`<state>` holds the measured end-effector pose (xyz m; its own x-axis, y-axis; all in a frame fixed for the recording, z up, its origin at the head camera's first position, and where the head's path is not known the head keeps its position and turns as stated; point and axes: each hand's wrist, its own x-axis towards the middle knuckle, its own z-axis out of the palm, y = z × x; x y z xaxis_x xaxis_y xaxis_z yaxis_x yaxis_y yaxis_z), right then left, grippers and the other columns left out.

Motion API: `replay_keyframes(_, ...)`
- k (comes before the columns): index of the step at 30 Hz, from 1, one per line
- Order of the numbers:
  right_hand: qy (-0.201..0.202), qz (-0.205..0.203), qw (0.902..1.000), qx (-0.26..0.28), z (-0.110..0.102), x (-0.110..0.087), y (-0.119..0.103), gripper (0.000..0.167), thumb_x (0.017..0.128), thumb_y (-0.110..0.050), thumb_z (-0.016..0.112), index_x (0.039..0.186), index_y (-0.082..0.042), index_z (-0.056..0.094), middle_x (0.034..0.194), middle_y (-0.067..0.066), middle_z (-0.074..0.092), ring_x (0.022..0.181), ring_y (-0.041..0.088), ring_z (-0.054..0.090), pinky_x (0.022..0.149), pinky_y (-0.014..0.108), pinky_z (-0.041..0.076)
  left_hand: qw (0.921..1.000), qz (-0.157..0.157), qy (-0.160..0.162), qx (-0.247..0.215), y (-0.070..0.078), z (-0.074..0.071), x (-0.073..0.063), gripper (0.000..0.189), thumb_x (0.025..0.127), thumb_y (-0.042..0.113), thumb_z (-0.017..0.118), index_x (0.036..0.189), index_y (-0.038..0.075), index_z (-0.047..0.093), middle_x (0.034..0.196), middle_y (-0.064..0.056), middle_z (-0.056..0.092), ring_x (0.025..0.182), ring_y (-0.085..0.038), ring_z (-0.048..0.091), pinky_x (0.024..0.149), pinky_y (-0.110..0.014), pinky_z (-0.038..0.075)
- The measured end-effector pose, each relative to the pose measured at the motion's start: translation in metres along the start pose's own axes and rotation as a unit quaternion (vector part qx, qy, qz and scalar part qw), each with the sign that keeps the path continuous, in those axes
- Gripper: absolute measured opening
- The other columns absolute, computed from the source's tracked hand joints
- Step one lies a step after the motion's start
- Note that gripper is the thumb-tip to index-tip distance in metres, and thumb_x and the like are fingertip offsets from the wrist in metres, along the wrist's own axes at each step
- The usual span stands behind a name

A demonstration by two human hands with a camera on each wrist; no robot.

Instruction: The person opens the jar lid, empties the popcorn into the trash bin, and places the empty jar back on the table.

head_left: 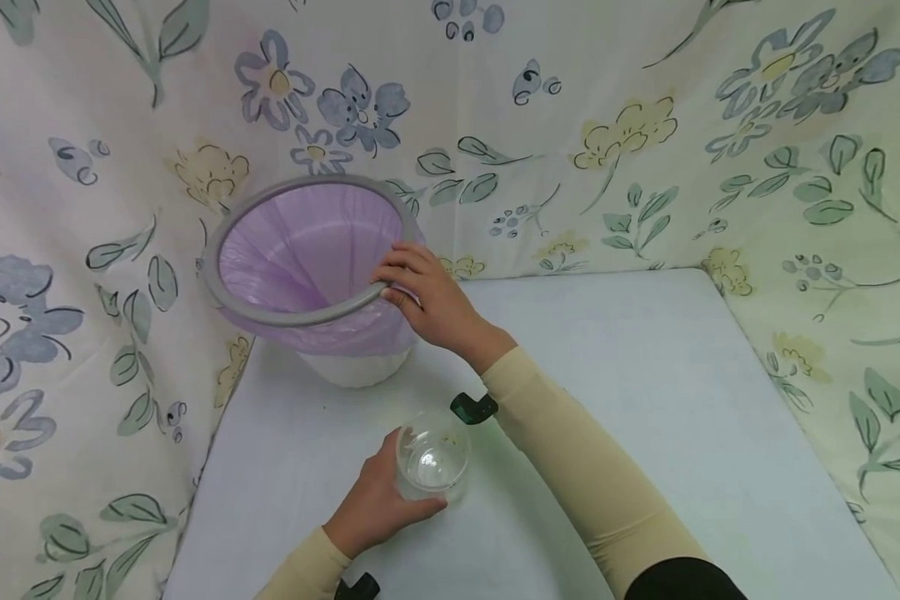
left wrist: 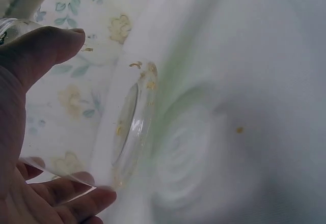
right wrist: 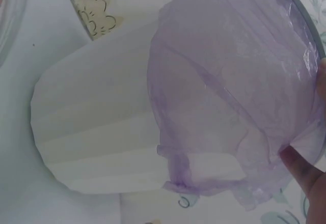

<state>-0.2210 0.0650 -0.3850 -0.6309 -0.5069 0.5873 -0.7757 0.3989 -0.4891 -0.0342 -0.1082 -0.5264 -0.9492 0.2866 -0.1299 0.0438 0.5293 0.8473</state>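
My left hand (head_left: 378,504) grips a clear cup (head_left: 432,462), its thumb on the near side and fingers around the far side. Small yellowish bits cling near the cup's base (left wrist: 136,127) in the left wrist view. The base is held over the white tabletop, with a shadow beside it. A white ribbed trash bin (head_left: 356,368) stands at the back left, lined with a purple bag (head_left: 300,242) under a grey ring (head_left: 307,318). My right hand (head_left: 442,308) holds the right side of that ring, fingers over the top and thumb (right wrist: 300,168) against the bag outside.
The white tabletop (head_left: 607,400) stretches right of the bin. Floral cloth (head_left: 540,192) hangs along the back and both sides. A small yellow speck (left wrist: 239,130) lies on the table under the left hand. Dark wrist cameras (head_left: 474,408) sit at both cuffs.
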Motion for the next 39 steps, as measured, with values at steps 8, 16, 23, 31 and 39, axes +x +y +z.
replay_keyframes(8,0.0,0.003,1.0,0.0,0.0,0.0,-0.001,0.022,0.105,-0.014,0.065,0.124,-0.008,0.073,0.134,0.01,0.064,0.149,0.033,0.04,0.128,0.035,0.021,0.9997,0.016,-0.005,0.02,-0.008,0.009,-0.003,0.109,0.069,0.043,0.097,0.156,0.01,0.04,0.138,-0.004,0.064,0.122,-0.022,0.063,0.098,-0.052,0.051)
replay_keyframes(16,-0.006,0.011,0.9999,0.0,0.0,-0.001,-0.001,0.022,0.105,-0.015,0.065,0.124,-0.008,0.073,0.135,0.009,0.064,0.15,0.031,0.039,0.128,0.035,0.021,0.9958,0.027,-0.022,0.085,-0.018,0.018,-0.005,0.103,0.069,0.048,0.096,0.15,0.011,0.044,0.13,-0.002,0.065,0.114,-0.019,0.064,0.092,-0.046,0.054)
replay_keyframes(23,-0.001,0.003,1.0,0.001,0.001,0.0,0.0,0.022,0.105,-0.015,0.065,0.123,-0.007,0.073,0.135,0.01,0.064,0.149,0.032,0.04,0.128,0.035,0.021,0.9953,0.03,-0.029,0.087,-0.02,0.02,-0.004,0.105,0.07,0.046,0.096,0.152,0.008,0.042,0.136,-0.005,0.064,0.119,-0.023,0.065,0.096,-0.049,0.055)
replay_keyframes(31,0.0,0.001,1.0,0.004,0.002,-0.001,0.0,0.022,0.105,-0.013,0.065,0.124,-0.007,0.073,0.135,0.011,0.064,0.149,0.033,0.04,0.128,0.035,0.022,0.9933,0.046,-0.019,0.104,-0.024,0.02,-0.005,0.104,0.069,0.046,0.096,0.151,0.008,0.044,0.133,-0.003,0.065,0.114,-0.02,0.066,0.093,-0.046,0.056)
replay_keyframes(39,0.009,0.0,0.9999,0.005,0.003,-0.002,-0.002,0.022,0.105,-0.013,0.065,0.124,-0.006,0.073,0.136,0.011,0.064,0.149,0.036,0.041,0.128,0.035,0.021,0.9912,0.07,-0.018,0.111,-0.026,0.02,-0.007,0.106,0.07,0.046,0.097,0.152,0.007,0.042,0.137,-0.004,0.062,0.12,-0.02,0.063,0.098,-0.046,0.054)
